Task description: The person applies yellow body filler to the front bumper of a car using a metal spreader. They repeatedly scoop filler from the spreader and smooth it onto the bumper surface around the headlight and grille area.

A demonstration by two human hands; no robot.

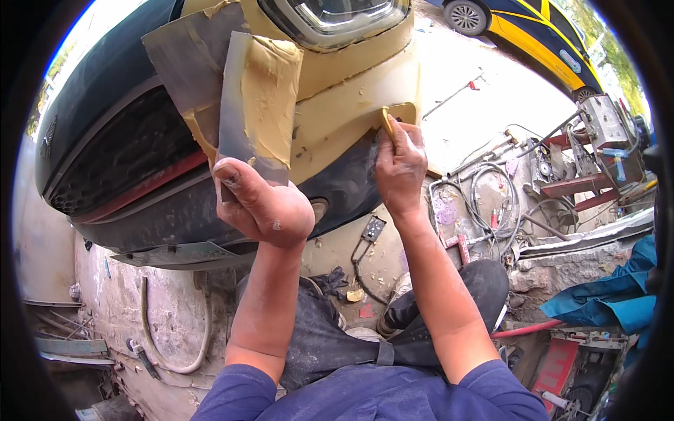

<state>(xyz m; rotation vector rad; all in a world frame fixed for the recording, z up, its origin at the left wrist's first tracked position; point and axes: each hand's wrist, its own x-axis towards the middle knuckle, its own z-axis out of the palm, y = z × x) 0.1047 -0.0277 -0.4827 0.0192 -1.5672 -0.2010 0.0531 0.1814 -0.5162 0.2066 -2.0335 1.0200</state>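
My left hand (270, 210) grips two flat grey putty spreaders, thumb on top. The front spreader (234, 116) carries a thick layer of yellow body filler (272, 95); the spreader behind it (184, 59) has filler along its edges. My right hand (401, 168) pinches a small filler-coated spreader (402, 111) against the corner of a dark car bumper (344, 186). Its lower edge is partly hidden by my fingers. Yellow filler coats the bumper area (358, 88) below the headlight (333, 21), with some ridges and specks in it.
Cables and hoses (474, 189) lie on the floor to the right, beside a metal machine frame (597, 151). A teal cloth (604, 284) hangs at the right. A black and yellow car (537, 42) stands behind. A pale hose (175, 365) curves at the lower left.
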